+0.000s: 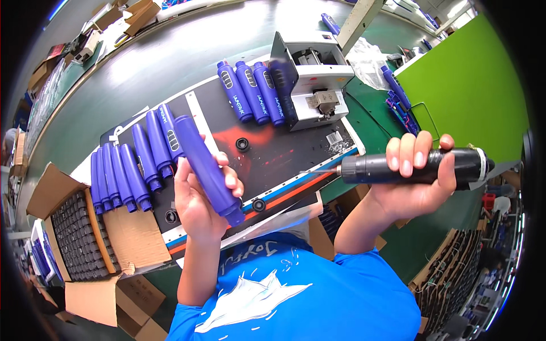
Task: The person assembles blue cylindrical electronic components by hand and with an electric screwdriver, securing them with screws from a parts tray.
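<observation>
My left hand is closed around a blue-purple plastic tube handle, tilted with its narrow neck toward my body. To the right, my right hand grips a black electric screwdriver. Its thin bit points left, apart from the tube. Beyond my left hand lies a row of similar tubes on the dark mat. Three more tubes rest beside a white and black screw feeder. Small black round caps lie about: one at mid-mat, another cap near the front edge.
An open cardboard box with black parts in a grid stands at the left. A green panel rises at the right, with more tubes beside it. Boxes of parts sit lower right. A clear plastic bag lies behind the feeder.
</observation>
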The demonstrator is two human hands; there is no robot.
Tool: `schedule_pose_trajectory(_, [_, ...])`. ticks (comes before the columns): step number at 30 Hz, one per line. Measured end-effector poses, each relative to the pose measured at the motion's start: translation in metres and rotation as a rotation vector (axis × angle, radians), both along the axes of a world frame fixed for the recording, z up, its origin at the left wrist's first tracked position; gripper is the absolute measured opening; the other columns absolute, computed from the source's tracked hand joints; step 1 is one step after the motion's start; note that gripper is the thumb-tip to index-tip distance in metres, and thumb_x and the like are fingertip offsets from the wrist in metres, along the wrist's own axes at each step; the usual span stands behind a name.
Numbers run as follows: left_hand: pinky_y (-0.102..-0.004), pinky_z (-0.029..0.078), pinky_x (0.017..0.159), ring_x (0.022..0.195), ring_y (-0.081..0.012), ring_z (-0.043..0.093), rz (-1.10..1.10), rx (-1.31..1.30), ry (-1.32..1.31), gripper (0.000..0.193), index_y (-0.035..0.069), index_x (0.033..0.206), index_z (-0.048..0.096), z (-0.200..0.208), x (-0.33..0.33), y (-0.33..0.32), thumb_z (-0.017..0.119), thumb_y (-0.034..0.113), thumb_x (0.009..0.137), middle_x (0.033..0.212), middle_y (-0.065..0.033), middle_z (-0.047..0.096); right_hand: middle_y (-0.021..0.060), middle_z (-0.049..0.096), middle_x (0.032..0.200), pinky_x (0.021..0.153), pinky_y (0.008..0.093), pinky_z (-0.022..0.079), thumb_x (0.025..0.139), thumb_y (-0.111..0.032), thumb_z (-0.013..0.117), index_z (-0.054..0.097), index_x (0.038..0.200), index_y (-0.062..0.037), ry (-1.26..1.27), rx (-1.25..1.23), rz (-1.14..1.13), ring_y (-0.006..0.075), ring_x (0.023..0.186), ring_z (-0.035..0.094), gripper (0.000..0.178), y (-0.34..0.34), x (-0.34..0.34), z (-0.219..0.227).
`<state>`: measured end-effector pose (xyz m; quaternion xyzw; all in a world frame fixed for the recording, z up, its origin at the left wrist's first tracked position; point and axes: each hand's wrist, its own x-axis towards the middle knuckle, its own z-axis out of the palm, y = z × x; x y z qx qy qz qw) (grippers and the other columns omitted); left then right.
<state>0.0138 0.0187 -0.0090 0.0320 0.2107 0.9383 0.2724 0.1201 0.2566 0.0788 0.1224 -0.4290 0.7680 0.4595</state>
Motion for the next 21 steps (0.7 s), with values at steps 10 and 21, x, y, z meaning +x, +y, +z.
schedule_pose_trajectory(10, [-0.0275, 0.055, 0.051, 0.068, -0.0181, 0.063, 0.041, -0.269, 0.198, 0.058, 0.003, 0.154, 0.021, -0.003, 0.015, -0.030, 0.037, 0.035, 0.109, 0.100, -0.0124, 0.056, 0.0073, 0.054, 0.067, 0.047, 0.0321, 0.048, 0.084, 0.004, 0.065, 0.050, 0.099, 0.0010, -0.158, 0.130, -0.633, 0.0142, 0.048, 0.052, 0.022, 0.038, -0.095, -0.016])
schedule_pose_trajectory(21, [-0.0278, 0.050, 0.051, 0.068, -0.0164, 0.054, 0.074, -0.263, 0.156, 0.057, 0.007, 0.155, 0.022, -0.014, 0.021, -0.035, 0.039, 0.035, 0.109, 0.101, -0.0122, 0.052, 0.0066, 0.055, 0.070, 0.049, 0.0312, 0.051, 0.079, 0.010, 0.060, 0.051, 0.106, 0.0038, -0.229, 0.373, -0.607, 0.0149, 0.051, 0.056, 0.029, 0.040, -0.099, -0.024])
